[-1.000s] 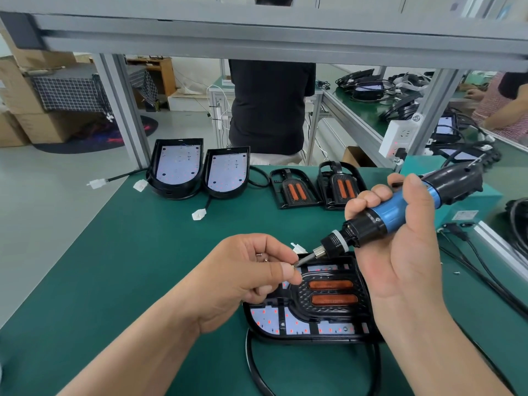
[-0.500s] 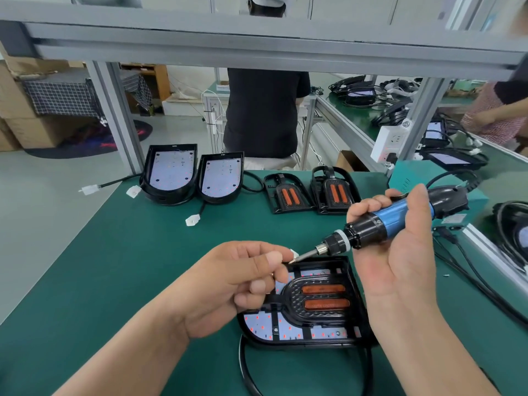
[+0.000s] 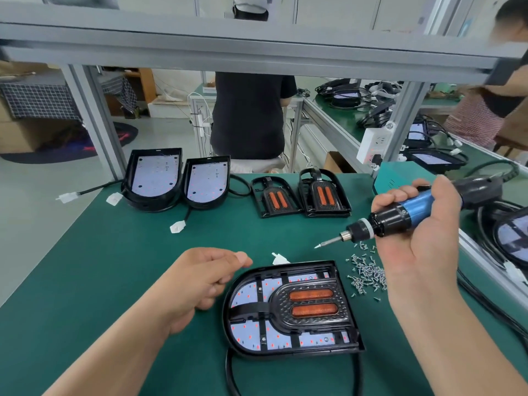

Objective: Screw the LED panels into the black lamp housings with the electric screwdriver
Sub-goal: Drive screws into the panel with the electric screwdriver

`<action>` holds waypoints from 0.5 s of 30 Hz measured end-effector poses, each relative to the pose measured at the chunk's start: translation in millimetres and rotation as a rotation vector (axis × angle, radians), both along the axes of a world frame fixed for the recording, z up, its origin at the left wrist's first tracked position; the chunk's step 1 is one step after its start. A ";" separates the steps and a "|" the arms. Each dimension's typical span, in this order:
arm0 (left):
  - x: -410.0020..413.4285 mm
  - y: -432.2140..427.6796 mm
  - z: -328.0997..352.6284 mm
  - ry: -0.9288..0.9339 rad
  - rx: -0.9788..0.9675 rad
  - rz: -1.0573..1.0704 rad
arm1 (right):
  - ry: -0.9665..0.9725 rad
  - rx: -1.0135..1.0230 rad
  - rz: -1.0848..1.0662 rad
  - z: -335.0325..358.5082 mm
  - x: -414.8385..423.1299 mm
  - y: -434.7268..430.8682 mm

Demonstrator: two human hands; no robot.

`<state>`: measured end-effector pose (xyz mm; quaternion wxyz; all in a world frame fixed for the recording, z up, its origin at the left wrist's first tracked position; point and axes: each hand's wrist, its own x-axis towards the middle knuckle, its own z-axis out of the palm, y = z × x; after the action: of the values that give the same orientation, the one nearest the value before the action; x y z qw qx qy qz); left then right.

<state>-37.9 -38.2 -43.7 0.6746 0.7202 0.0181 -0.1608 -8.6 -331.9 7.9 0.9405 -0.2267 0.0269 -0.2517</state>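
Electric screwdriver (image 3: pixel 411 215): gripped round its blue barrel by the right hand (image 3: pixel 420 247), raised right of centre, bit pointing left and down. It is rigid, and its cord probably tugs rightward.
Left hand (image 3: pixel 200 278): hovers just left of the near lamp housing (image 3: pixel 227 318), fingers curled toward the thumb; I cannot tell whether it pinches a screw.
Near lamp housing: lies flat with its LED panel (image 3: pixel 248 292) seated inside. It is likely light, stiff and apt to slide, so steady it by the rim.
Screws (image 3: pixel 367 274): a loose heap just right of the housing, tiny and easily scattered.
Room: open worktop (image 3: pixel 114 252) to the left; a cable (image 3: pixel 231 372) loops at the near edge.
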 end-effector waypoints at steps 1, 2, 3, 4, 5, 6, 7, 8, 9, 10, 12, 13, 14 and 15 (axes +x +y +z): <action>-0.1 -0.7 -1.3 0.001 0.024 -0.028 | 0.001 -0.027 -0.009 -1.9 1.1 -3.9; -0.9 -1.0 -1.7 -0.006 0.044 -0.049 | 0.003 -0.058 -0.016 -4.3 1.2 -7.7; -1.4 -1.5 -1.6 -0.016 0.068 -0.069 | 0.002 -0.088 -0.022 -6.9 1.3 -11.0; -2.4 -2.2 -0.9 -0.026 0.090 -0.086 | -0.001 -0.115 -0.027 -9.8 0.9 -13.9; -3.0 -2.9 -0.6 -0.033 0.107 -0.100 | -0.003 -0.138 -0.031 -12.8 0.1 -16.1; -3.5 -3.3 -0.7 -0.039 0.124 -0.110 | 0.001 -0.157 -0.033 -15.5 -1.1 -17.6; -3.7 -3.5 -0.7 -0.048 0.138 -0.114 | 0.006 -0.175 -0.032 -17.5 -2.5 -18.4; -3.7 -3.3 -1.0 -0.057 0.154 -0.117 | 0.011 -0.192 -0.032 -19.2 -3.7 -18.6; -3.5 -3.5 -1.8 -0.065 0.170 -0.118 | 0.018 -0.209 -0.035 -20.8 -4.7 -18.2; -3.9 -3.9 -1.8 -0.070 0.179 -0.117 | 0.022 -0.223 -0.037 -22.0 -5.7 -17.5; -4.1 -4.8 -1.5 -0.060 0.173 -0.101 | 0.017 -0.246 -0.035 -21.9 -7.2 -15.3; -3.6 -5.3 -2.0 -0.051 0.164 -0.092 | 0.010 -0.259 -0.030 -20.9 -7.9 -14.0; -3.0 -5.7 -3.2 -0.045 0.156 -0.085 | 0.001 -0.274 -0.025 -20.0 -9.0 -12.4; -2.6 -5.9 -4.0 -0.045 0.145 -0.076 | -0.009 -0.292 -0.022 -19.1 -10.0 -10.4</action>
<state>-40.5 -44.2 -47.7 0.6146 0.7706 -0.0128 -0.1682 -18.5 -342.3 -11.2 0.8948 -0.3595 -0.0116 -0.2644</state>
